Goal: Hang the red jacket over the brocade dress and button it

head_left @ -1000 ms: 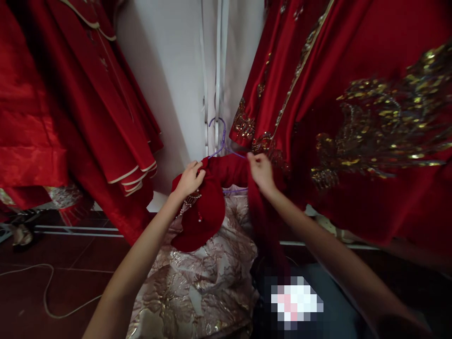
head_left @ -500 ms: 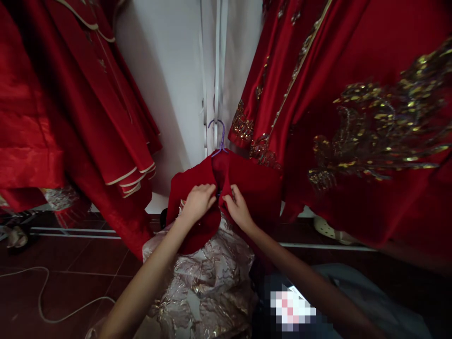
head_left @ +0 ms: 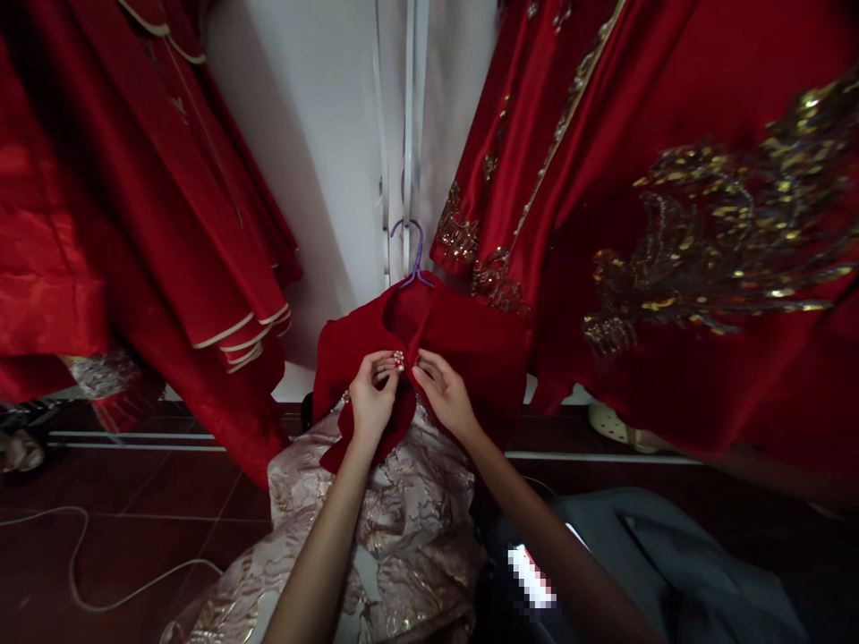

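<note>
A short red jacket [head_left: 480, 335] hangs on a purple hanger [head_left: 419, 255] over a pale, shiny patterned garment [head_left: 403, 519]. My left hand [head_left: 372, 398] is closed on the jacket's left front edge, with a pearl-beaded clasp [head_left: 398, 360] showing at its fingertips. Facing it, my right hand [head_left: 448, 398] pinches the opposite front edge. The two edges are close together below the neck opening. Whether the clasp is fastened I cannot tell.
Red garments [head_left: 228, 224] with pale piping hang on the left. On the right are red garments with gold sequins [head_left: 752, 215]. White rack poles [head_left: 409, 116] stand behind the hanger. A pale clog [head_left: 617, 427] and a white cable [head_left: 84, 555] lie low down.
My hands have drawn closer together at the jacket front. My left hand has turned upward, and the beaded clasp now shows at its fingertips. The neck opening looks wider.
</note>
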`<action>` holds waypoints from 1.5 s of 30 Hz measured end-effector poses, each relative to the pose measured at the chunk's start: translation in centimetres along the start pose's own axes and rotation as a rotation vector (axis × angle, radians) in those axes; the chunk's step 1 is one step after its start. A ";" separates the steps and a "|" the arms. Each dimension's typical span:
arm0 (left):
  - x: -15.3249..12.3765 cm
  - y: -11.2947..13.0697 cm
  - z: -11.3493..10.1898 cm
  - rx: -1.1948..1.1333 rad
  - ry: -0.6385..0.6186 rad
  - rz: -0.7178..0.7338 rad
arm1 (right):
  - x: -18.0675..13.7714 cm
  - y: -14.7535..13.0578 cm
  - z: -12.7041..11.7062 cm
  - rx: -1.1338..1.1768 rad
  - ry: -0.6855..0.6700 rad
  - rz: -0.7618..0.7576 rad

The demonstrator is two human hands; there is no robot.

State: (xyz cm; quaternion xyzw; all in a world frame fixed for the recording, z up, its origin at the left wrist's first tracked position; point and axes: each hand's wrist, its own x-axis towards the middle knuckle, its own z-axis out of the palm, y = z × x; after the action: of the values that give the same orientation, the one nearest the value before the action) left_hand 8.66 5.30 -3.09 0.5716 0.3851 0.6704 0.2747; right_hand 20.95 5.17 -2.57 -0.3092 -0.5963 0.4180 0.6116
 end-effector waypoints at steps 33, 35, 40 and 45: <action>1.2 3.6 -2.5 0.521 -0.508 0.199 | -0.8 -0.5 0.5 -0.283 0.206 -0.103; 1.4 3.8 -2.6 0.513 -0.521 0.192 | -0.8 -0.4 0.3 -0.279 0.200 -0.101; 1.9 3.9 -2.4 0.523 -0.532 0.176 | -0.6 -0.7 -0.3 -0.251 0.163 -0.078; 2.1 4.0 -2.2 0.535 -0.543 0.173 | -0.5 -0.8 -0.6 -0.226 0.146 -0.049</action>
State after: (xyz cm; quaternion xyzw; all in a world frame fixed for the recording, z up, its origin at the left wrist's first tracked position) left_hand 6.35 4.34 1.28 0.8100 0.4099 0.3914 0.1505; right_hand 21.67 4.46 -2.14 -0.3910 -0.6008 0.3095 0.6248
